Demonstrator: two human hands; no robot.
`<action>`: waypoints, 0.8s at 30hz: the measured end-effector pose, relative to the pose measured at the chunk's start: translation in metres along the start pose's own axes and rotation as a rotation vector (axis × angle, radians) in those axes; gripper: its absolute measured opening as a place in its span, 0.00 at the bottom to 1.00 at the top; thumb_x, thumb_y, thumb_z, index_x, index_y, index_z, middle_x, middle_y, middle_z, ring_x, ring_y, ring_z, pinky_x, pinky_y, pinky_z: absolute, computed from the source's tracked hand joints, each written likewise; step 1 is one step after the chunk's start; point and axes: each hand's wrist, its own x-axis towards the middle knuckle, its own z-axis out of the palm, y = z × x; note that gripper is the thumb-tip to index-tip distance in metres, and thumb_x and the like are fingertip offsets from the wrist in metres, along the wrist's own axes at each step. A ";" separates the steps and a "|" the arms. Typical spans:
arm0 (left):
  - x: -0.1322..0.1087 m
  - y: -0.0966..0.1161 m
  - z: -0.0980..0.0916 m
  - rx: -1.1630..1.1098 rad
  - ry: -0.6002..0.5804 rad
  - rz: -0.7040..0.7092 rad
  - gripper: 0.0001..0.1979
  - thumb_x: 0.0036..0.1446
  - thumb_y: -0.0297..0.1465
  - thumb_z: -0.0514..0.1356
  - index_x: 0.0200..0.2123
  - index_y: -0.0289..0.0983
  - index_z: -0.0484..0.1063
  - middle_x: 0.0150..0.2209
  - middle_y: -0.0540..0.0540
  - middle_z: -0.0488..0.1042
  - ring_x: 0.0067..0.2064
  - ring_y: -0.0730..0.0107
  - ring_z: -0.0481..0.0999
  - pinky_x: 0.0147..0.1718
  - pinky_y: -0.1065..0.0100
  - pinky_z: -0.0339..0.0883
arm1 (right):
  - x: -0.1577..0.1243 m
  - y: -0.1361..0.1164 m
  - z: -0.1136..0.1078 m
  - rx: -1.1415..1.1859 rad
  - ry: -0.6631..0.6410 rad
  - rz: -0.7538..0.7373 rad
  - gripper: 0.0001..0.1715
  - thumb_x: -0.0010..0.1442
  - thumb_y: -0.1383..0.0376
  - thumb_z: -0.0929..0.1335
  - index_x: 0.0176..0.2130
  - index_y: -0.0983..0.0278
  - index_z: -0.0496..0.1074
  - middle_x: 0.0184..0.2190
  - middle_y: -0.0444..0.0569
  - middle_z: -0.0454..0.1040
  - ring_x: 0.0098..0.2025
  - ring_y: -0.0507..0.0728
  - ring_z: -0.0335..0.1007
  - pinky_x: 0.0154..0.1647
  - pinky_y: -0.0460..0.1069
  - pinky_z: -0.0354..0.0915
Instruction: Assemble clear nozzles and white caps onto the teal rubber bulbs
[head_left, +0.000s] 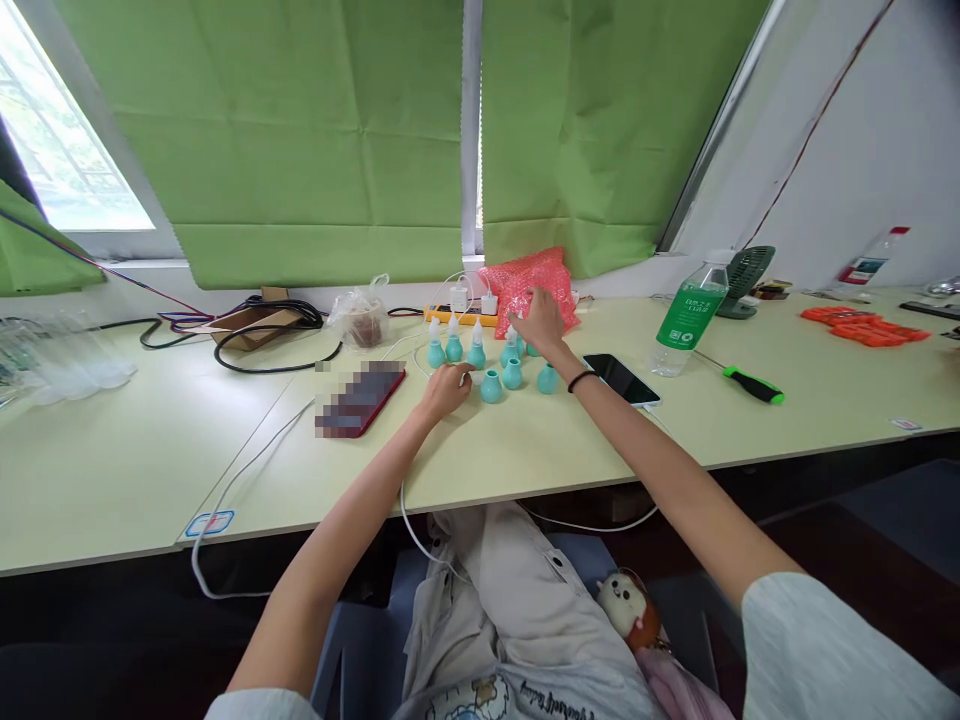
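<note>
In the head view, the person sits at a pale table (495, 455), and on it, just ahead, stand small teal bulbs (491, 388) in a loose group. They are round below with a narrow neck; some in the back carry white, pointed nozzles (454, 324), while two in front show an open mouth, and I cannot see what is inside. The left hand (448, 391) is low beside the front bulbs, its fingers curled partly closed; I cannot tell if something is between them. The right hand (540, 322) is above the back bulbs, fingers bent and reaching down to a white tip, but whether they grip it I cannot tell. Behind lies a pink bubble-wrap bag (523, 270), puffed and shiny. To the left, a thin transparent bag (362, 318) holds something brown. To the right, a transparent bottle (690, 315) stands upright, its green label bearing white characters too small for me; how full it is, I cannot tell. On the person's shirt (480, 700) I can read "today", printed upside down.
</note>
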 end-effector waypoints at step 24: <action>-0.009 0.027 -0.018 -0.454 0.297 -0.017 0.14 0.52 0.38 0.52 0.38 0.35 0.68 0.20 0.51 0.67 0.23 0.75 0.65 0.24 0.73 0.56 | -0.066 -0.051 -0.004 0.883 -0.128 -0.114 0.21 0.47 0.50 0.65 0.17 0.64 0.63 0.11 0.39 0.60 0.15 0.47 0.55 0.17 0.44 0.54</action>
